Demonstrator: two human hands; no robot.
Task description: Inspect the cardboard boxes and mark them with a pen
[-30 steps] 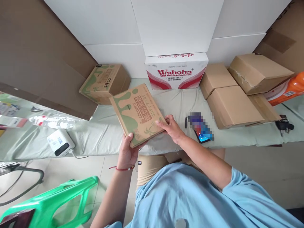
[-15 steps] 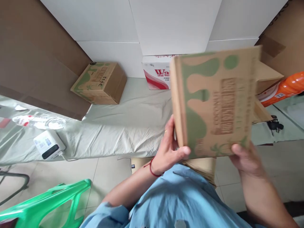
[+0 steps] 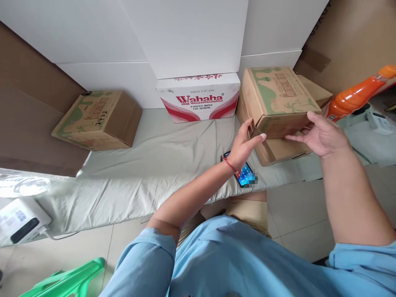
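A brown carton with green coconut print [image 3: 278,97] rests on top of plain brown cartons [image 3: 278,149] at the right of the cloth-covered table [image 3: 154,165]. My left hand [image 3: 244,144] touches the carton's near left corner, fingers spread. My right hand [image 3: 321,134] is at its near right corner, fingers apart and not wrapped round it. A phone [image 3: 244,175] lies on the cloth just under my left wrist.
A white and red Wahaha box [image 3: 199,99] stands at the back. Another coconut carton [image 3: 99,119] sits at the left. An orange bottle [image 3: 355,93] lies far right. A white device [image 3: 21,218] sits near left, and a green plastic stool [image 3: 64,282] stands below.
I lifted the coconut carton off the table's middle, swung it to the right, and set it down on the stack of brown cartons. Both hands have loosened from it.
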